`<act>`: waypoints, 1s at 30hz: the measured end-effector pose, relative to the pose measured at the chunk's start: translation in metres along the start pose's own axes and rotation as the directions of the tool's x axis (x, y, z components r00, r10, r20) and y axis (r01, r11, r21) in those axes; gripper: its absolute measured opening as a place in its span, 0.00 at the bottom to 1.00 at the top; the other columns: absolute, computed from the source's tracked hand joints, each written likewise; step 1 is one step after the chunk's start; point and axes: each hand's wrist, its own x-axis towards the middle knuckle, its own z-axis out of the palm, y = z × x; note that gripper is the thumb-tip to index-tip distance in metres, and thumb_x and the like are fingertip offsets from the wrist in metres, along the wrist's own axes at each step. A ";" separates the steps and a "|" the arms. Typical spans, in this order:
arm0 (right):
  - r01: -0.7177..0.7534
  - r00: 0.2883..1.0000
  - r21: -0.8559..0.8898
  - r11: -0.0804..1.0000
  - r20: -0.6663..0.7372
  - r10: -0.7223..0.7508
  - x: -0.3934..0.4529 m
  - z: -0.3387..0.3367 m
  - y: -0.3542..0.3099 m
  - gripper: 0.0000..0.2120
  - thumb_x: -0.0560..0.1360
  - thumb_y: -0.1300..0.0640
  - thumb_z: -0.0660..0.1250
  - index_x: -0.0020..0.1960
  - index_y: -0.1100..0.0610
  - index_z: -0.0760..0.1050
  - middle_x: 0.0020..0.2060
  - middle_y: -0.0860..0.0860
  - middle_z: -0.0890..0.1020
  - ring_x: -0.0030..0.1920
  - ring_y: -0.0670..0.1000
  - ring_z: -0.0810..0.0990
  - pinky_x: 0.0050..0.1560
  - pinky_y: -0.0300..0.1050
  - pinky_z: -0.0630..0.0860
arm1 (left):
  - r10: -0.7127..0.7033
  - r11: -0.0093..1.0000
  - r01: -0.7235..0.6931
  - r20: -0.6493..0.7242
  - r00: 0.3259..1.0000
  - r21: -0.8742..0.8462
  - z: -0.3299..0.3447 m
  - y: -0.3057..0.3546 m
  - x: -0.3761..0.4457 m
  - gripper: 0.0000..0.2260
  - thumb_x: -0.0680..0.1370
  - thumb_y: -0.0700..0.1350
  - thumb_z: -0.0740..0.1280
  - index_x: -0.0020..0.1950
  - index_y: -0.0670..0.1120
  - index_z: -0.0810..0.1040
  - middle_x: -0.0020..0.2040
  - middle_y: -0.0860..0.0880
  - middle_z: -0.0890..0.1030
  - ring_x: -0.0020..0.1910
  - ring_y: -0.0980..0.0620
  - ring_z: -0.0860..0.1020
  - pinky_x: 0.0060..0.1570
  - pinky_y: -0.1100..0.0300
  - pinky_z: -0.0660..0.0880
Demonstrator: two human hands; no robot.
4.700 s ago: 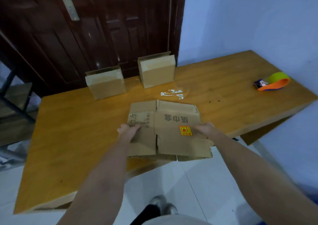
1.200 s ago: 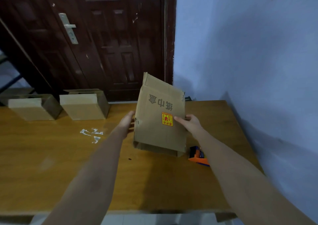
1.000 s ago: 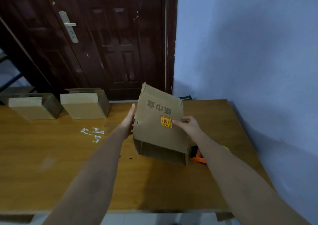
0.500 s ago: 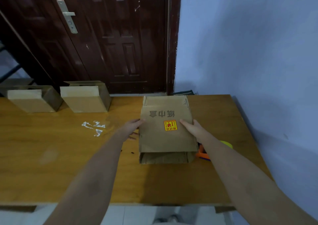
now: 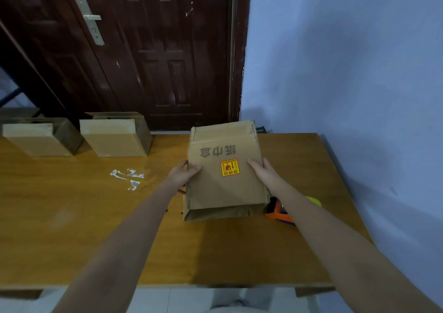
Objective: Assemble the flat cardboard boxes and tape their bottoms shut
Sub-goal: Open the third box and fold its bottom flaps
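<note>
Box: the brown corrugated cardboard box (image 5: 225,183) you hold is opened into a squarish tube, matte, with printed characters and a red-yellow sticker, standing on the glossy wooden table (image 5: 72,228).
Left hand (image 5: 183,176): your thumb and fingers pinch its left edge.
Right hand (image 5: 262,172): your fingers curl round its right edge.
Beside it: orange plastic tape dispenser (image 5: 279,213), near the box's right corner.
Behind: two assembled cardboard boxes (image 5: 112,140).

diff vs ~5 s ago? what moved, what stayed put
The box, flat on the table edge then, was lifted, opened into a sleeve and set down beside the tape dispenser. Left hand and right hand hold its sides throughout. The two assembled boxes stayed put.
</note>
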 end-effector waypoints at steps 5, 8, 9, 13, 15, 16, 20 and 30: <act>0.146 0.989 -0.007 0.989 0.015 -0.146 -0.009 0.009 -0.012 0.31 0.78 0.41 0.59 0.76 0.50 0.53 0.65 0.49 0.71 0.59 0.52 0.74 0.58 0.51 0.72 | 0.104 0.989 -0.115 -0.109 0.989 -0.097 0.002 -0.003 -0.010 0.38 0.73 0.57 0.70 0.77 0.48 0.56 0.74 0.44 0.65 0.70 0.41 0.66 0.64 0.42 0.68; 0.271 0.962 -0.016 0.962 0.009 -0.271 -0.015 0.014 -0.009 0.28 0.80 0.42 0.54 0.77 0.48 0.50 0.67 0.49 0.70 0.62 0.50 0.72 0.62 0.51 0.71 | 0.193 0.969 -0.214 -0.164 0.967 -0.122 0.002 -0.003 -0.018 0.38 0.73 0.54 0.72 0.77 0.47 0.57 0.73 0.45 0.66 0.70 0.43 0.66 0.65 0.45 0.68; 0.317 0.948 -0.026 0.948 0.017 -0.317 -0.020 0.015 -0.008 0.27 0.81 0.43 0.52 0.77 0.47 0.49 0.65 0.46 0.70 0.61 0.47 0.72 0.61 0.49 0.70 | 0.224 0.959 -0.249 -0.176 0.959 -0.136 0.001 -0.006 -0.019 0.38 0.72 0.52 0.73 0.76 0.47 0.58 0.72 0.46 0.67 0.70 0.44 0.66 0.66 0.46 0.68; 0.436 0.900 -0.126 0.891 0.047 -0.433 -0.032 0.015 0.004 0.29 0.81 0.50 0.57 0.77 0.51 0.46 0.57 0.31 0.65 0.58 0.35 0.70 0.62 0.41 0.68 | 0.301 0.932 -0.325 -0.157 0.941 -0.159 -0.007 -0.021 -0.023 0.38 0.69 0.49 0.76 0.74 0.50 0.62 0.69 0.49 0.70 0.68 0.46 0.69 0.64 0.44 0.71; 0.443 0.897 -0.145 0.885 0.062 -0.438 -0.033 0.015 0.013 0.32 0.80 0.52 0.59 0.77 0.52 0.45 0.58 0.33 0.65 0.63 0.40 0.67 0.65 0.43 0.67 | 0.327 0.931 -0.346 -0.155 0.932 -0.116 -0.008 -0.027 -0.025 0.40 0.67 0.50 0.78 0.74 0.49 0.62 0.70 0.49 0.68 0.69 0.46 0.67 0.64 0.44 0.71; 0.435 0.901 -0.127 0.892 0.073 -0.429 -0.034 0.015 0.016 0.33 0.80 0.52 0.60 0.77 0.52 0.44 0.60 0.35 0.65 0.65 0.43 0.66 0.66 0.45 0.67 | 0.338 0.928 -0.356 -0.156 0.928 -0.109 -0.008 -0.029 -0.027 0.41 0.66 0.51 0.78 0.74 0.49 0.62 0.70 0.48 0.67 0.69 0.46 0.66 0.65 0.44 0.70; 0.384 0.923 -0.095 0.918 0.077 -0.378 -0.038 0.013 0.027 0.35 0.79 0.59 0.63 0.76 0.51 0.43 0.64 0.44 0.65 0.65 0.45 0.66 0.62 0.40 0.70 | 0.393 0.900 -0.414 -0.159 0.906 -0.138 -0.008 -0.039 -0.030 0.42 0.67 0.46 0.78 0.75 0.51 0.60 0.72 0.49 0.66 0.71 0.49 0.64 0.67 0.46 0.68; 0.177 0.982 0.270 0.947 -0.114 -0.152 -0.044 0.009 0.032 0.23 0.82 0.47 0.49 0.72 0.58 0.64 0.67 0.55 0.71 0.66 0.53 0.70 0.68 0.53 0.66 | 0.294 0.851 -0.331 -0.152 0.944 -0.407 -0.009 -0.059 -0.042 0.20 0.74 0.30 0.56 0.63 0.42 0.72 0.55 0.47 0.77 0.61 0.41 0.73 0.55 0.53 0.74</act>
